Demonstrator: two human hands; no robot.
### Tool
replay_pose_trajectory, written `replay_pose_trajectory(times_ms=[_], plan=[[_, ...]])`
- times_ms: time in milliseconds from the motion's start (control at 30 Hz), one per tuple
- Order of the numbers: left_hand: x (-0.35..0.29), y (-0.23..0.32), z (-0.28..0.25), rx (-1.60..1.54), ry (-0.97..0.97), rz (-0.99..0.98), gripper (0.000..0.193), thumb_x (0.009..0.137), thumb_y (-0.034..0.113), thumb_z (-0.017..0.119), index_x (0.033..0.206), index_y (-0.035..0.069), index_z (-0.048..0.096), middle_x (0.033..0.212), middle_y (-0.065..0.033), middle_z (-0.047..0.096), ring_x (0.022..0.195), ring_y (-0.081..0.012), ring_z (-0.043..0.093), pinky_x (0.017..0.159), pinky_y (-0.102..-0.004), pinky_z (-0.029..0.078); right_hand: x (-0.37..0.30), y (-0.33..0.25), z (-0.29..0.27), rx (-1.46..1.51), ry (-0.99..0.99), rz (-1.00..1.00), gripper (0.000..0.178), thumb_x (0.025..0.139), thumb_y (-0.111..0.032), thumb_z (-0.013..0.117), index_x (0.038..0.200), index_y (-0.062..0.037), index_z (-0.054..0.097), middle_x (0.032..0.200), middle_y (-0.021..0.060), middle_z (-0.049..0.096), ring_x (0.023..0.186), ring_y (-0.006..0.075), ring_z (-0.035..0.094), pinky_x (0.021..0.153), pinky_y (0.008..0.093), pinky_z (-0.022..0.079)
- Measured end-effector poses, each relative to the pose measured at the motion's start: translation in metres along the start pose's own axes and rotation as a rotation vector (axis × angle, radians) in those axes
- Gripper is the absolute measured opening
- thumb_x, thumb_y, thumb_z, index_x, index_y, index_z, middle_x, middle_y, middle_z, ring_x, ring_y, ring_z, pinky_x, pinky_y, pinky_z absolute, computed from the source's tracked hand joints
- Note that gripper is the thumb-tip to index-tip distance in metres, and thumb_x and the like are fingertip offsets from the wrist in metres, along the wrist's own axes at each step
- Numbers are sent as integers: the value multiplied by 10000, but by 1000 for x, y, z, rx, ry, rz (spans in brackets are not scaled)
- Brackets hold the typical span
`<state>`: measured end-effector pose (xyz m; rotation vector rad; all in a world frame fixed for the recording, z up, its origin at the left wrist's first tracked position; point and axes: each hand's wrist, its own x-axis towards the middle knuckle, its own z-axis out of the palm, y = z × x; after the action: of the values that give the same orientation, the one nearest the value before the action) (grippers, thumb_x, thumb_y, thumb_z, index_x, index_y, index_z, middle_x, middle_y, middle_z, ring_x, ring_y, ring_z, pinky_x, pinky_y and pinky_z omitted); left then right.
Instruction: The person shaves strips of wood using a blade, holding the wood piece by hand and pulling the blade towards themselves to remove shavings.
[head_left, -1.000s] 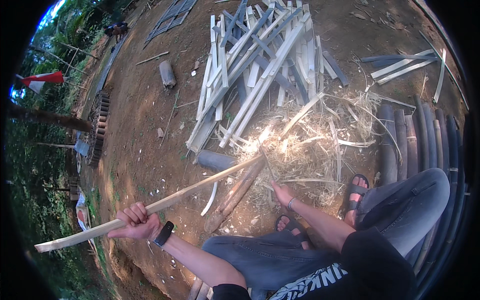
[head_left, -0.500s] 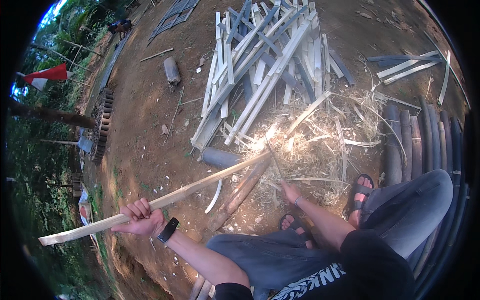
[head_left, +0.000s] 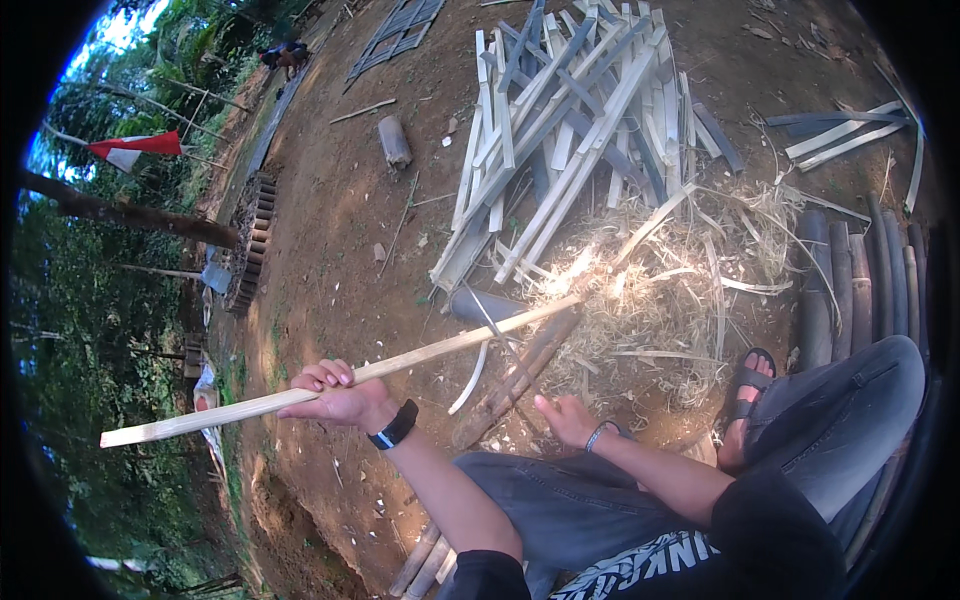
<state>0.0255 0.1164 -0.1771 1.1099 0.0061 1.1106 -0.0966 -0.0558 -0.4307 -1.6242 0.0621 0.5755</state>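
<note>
A long pale split bamboo strip slants across the view, its near end at far left and its far end over the shavings. My left hand, with a dark wristband, is closed around it towards the left end. My right hand is closed on a long thin-bladed knife, whose handle is mostly hidden. The blade crosses the strip; whether it touches cannot be made out. Beneath the strip's far part lies a short wooden log, with a dark bamboo piece beside it.
Curly shavings cover the ground ahead of my right hand. Beyond rises a heap of split bamboo strips. Dark bamboo poles lie at right under my bent leg. A short bamboo section lies farther off. A person is in the distance.
My right hand has drawn the knife back left and nearer along the strip, away from its far end. The whole view has shifted, moving the scene right in the picture.
</note>
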Motion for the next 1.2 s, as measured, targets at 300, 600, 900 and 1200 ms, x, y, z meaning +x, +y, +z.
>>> replay_pose_trajectory(times_ms=[300,600,900,1200], plan=[[-8,-9,19,174,166,146,565,922,634,290,632,150,319,500,3,288,401,-96,313,370,-196,249,-10,-64,17,116,-66,-267,690,961,-505,334,480,-25,453,462,69,474,398,183,480,460,346,409],[-6,-11,18,189,191,130,569,917,642,303,637,147,325,523,2,286,435,-102,339,396,-211,263,13,-24,-1,530,-14,195,694,936,-551,371,475,-37,444,407,50,441,417,174,527,468,386,409],[-8,-8,32,269,257,194,554,939,585,344,612,139,318,525,-3,301,427,-102,366,389,-211,313,20,11,-20,229,139,205,702,916,-562,411,502,3,451,425,95,410,424,222,490,469,426,398],[-29,15,52,243,103,163,488,936,515,449,696,91,422,619,-32,437,514,-111,458,438,-221,407,-33,-85,-16,477,-221,-71,606,947,-524,403,582,-43,452,448,12,420,360,117,441,345,282,343]])
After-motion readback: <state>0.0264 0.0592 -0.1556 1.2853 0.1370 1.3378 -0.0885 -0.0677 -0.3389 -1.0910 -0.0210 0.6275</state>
